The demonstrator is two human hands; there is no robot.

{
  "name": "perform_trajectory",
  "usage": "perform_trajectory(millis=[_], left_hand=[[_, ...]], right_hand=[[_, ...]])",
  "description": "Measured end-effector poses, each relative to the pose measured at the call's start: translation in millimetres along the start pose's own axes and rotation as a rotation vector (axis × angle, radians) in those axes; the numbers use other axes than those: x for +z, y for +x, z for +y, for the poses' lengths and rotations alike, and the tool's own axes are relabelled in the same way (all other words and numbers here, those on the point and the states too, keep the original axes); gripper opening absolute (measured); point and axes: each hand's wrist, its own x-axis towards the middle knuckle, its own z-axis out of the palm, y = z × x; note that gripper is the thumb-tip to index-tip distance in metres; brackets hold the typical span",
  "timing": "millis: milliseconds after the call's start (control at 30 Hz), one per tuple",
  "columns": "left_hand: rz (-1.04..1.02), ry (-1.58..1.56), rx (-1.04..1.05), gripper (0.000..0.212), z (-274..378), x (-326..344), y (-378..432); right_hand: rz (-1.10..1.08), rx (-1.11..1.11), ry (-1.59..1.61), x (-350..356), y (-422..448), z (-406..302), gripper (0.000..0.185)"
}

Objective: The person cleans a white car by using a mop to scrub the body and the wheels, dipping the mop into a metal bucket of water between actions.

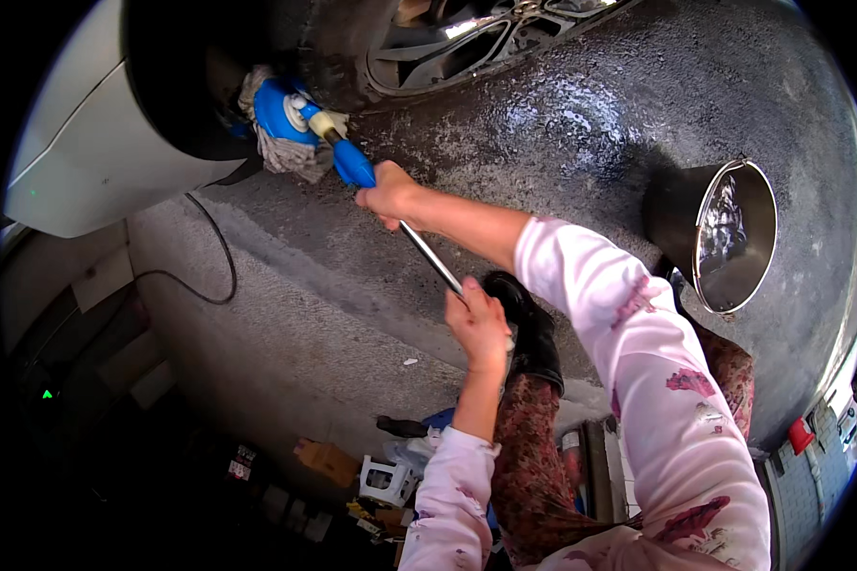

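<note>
My right hand grips the upper shaft of a mop, just behind its blue plastic collar. Lower on the same metal shaft, near its end, my left hand is closed around it. The mop's blue round head, fringed with grey wet-looking strands, lies in the gap between a car tyre and the white car body panel. Part of the head is in the wheel arch's shadow.
A metal bucket with a wire handle stands on the wet concrete floor at right. A dark cable curls along the floor at left. A white plastic stool and cardboard boxes sit behind. My black boot is below the shaft.
</note>
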Motion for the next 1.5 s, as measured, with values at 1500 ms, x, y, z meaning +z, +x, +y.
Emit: perform_trajectory(millis=[1500], left_hand=[[0.080, 0.212, -0.054, 0.023, -2.8, -50.7, -83.0]], right_hand=[[0.047, 0.108, 0.022, 45.8, -69.1, 48.3, 0.021]])
